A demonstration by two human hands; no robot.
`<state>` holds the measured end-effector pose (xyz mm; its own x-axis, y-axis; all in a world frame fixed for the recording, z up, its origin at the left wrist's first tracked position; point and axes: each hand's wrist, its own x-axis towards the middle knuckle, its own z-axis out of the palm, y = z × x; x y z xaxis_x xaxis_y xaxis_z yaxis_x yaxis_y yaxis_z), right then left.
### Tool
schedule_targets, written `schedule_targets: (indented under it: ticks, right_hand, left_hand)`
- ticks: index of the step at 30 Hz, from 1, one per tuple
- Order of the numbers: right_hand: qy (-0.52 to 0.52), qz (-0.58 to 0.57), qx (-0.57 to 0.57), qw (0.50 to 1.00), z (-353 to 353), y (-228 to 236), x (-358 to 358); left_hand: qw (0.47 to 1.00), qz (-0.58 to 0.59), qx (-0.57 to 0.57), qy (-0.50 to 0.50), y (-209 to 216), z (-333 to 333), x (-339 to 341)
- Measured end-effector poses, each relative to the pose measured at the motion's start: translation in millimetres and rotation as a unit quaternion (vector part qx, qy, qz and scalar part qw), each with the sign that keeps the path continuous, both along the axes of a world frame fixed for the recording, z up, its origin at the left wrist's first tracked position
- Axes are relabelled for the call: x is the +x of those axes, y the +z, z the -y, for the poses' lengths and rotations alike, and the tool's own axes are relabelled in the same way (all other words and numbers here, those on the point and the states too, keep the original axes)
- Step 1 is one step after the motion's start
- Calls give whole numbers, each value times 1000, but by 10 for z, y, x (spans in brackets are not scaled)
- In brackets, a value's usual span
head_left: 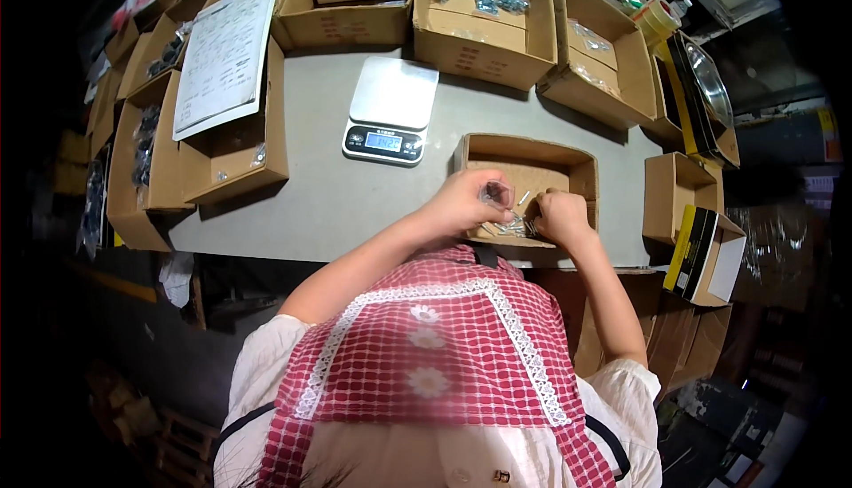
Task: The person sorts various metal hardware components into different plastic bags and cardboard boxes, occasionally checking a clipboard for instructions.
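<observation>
My left hand [470, 204] is closed around a small clear plastic bag [495, 192], its mouth spread at the thumb. It hovers over the left side of an open cardboard box [581, 169] at the table's near edge. Small silvery metal pins or screws [513, 226] lie in a loose pile on the box floor. My right hand [563, 218] reaches into the box's right side, fingers curled down beside the pile. What its fingertips hold, if anything, is hidden.
A digital scale [393, 102] stands behind and left of the box. Cardboard boxes [484, 53] with small bagged parts line the far edge. A clipboard with paper [229, 58] rests across boxes at left. Smaller boxes [679, 191] and a tape roll [658, 19] are at right.
</observation>
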<state>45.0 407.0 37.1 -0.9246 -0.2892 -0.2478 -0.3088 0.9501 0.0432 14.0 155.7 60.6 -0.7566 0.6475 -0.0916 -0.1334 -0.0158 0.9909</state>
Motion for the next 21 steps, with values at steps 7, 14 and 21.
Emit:
schedule_targets:
  ticks: [7, 14, 21]
  right_hand:
    - [-19, -29, -239, 970, 109, 497, -104]
    - [12, -27, -494, 869, 449, 1132, -186]
    - [-44, 14, 168, 985, -49, 290, -204]
  left_hand:
    - [1000, 7, 3, -17, 7, 15, -4]
    - [997, 36, -62, 1, 213, 27, 25]
    - [1000, 22, 12, -16, 20, -5, -10]
